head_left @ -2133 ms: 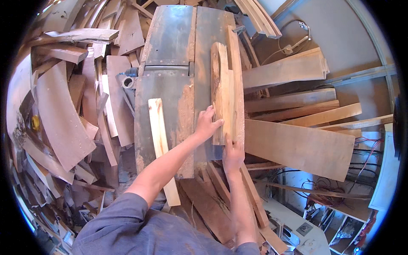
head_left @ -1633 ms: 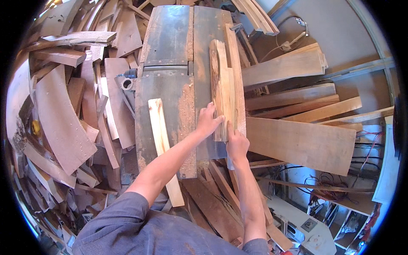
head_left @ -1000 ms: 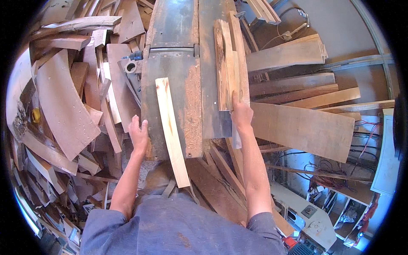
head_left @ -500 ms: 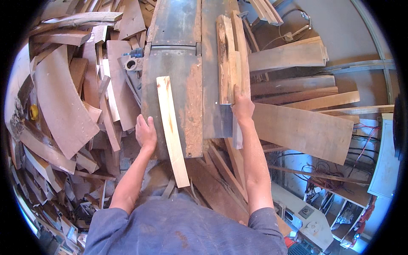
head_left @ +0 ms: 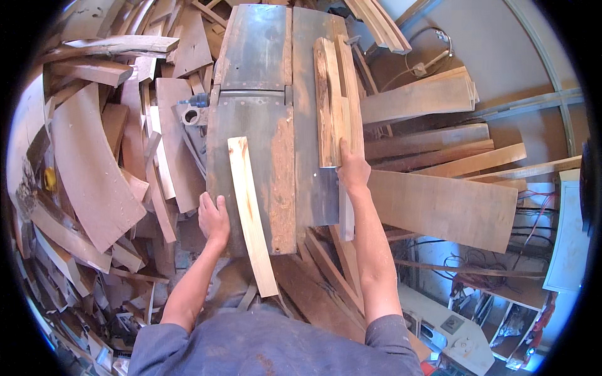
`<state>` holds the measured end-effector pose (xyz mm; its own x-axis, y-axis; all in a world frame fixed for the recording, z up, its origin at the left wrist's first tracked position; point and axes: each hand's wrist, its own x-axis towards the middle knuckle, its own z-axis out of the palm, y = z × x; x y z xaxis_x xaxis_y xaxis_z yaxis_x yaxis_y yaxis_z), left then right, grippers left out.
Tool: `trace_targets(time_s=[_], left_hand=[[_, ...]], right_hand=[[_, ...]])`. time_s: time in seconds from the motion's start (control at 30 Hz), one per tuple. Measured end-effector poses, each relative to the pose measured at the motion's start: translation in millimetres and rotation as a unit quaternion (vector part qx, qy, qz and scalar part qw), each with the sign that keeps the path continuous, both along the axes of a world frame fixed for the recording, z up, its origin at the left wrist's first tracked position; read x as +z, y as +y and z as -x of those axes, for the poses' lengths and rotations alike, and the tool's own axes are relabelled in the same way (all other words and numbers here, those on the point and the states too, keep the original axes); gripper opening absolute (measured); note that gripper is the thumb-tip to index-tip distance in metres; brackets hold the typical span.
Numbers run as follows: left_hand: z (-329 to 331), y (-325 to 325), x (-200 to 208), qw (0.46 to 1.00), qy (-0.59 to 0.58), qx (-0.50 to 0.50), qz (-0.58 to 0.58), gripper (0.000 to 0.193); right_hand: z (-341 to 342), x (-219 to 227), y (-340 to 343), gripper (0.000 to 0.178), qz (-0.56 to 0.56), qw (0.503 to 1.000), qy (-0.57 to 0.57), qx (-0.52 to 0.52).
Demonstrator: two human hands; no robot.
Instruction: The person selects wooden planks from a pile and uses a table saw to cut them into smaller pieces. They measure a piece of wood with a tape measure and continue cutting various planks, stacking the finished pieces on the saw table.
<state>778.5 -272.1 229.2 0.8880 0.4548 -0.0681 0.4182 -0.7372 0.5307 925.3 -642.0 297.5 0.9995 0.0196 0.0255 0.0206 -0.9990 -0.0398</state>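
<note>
A pale, slightly bowed wooden strip (head_left: 249, 219) lies lengthwise on the near metal bed of a jointer (head_left: 283, 207), its near end jutting past the bed's front edge. My left hand (head_left: 214, 220) is beside the bed's left edge, fingers apart and holding nothing, a little left of the strip. On the right, my right hand (head_left: 354, 170) is closed round the near end of a wooden strip (head_left: 352, 100). Against that strip lies a rough-edged wooden piece (head_left: 326, 103), over the machine's right-hand ledge. Part of my right fingers is hidden behind the wood.
Scrap boards (head_left: 94, 163) are heaped along the left side. Wide planks (head_left: 439, 207) stick out at the right, near a tangle of cables (head_left: 476, 266). A cutter slot (head_left: 251, 94) crosses the bed. A grey machine (head_left: 445, 332) stands at the lower right.
The whole view has shifted, so the machine and wood appear lower. Both hands and the pale strip keep about the same places on the machine.
</note>
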Motion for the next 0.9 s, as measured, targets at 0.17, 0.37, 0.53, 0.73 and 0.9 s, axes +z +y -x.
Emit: trace_targets(time_s=[0.17, 0.37, 0.53, 0.73, 0.9], left_hand=[[-1.8, -1.5, 4.9, 1.0, 0.009, 0.001, 0.005, 0.056], [0.0, -0.6, 1.4, 1.0, 0.004, 0.0, -0.007, 0.06], [-0.6, -1.1, 1.2, 1.0, 0.008, -0.001, -0.008, 0.062], [0.5, -0.6, -4.0, 1.0, 0.0, -0.002, -0.025, 0.064], [0.7, -0.1, -4.3, 1.0, 0.007, 0.002, -0.021, 0.064]], right_hand=[[-7.0, 1.9, 1.6, 0.072, 0.009, 1.0, 0.002, -0.005], [-18.4, 4.1, 3.5, 0.07, 0.014, 1.0, 0.014, -0.009], [-28.7, -8.8, -3.4, 0.079, 0.029, 0.999, 0.003, -0.013], [-39.8, -15.6, -7.1, 0.077, 0.013, 1.0, -0.015, -0.004], [-46.4, -4.1, -0.4, 0.076, 0.004, 1.0, 0.002, -0.005]])
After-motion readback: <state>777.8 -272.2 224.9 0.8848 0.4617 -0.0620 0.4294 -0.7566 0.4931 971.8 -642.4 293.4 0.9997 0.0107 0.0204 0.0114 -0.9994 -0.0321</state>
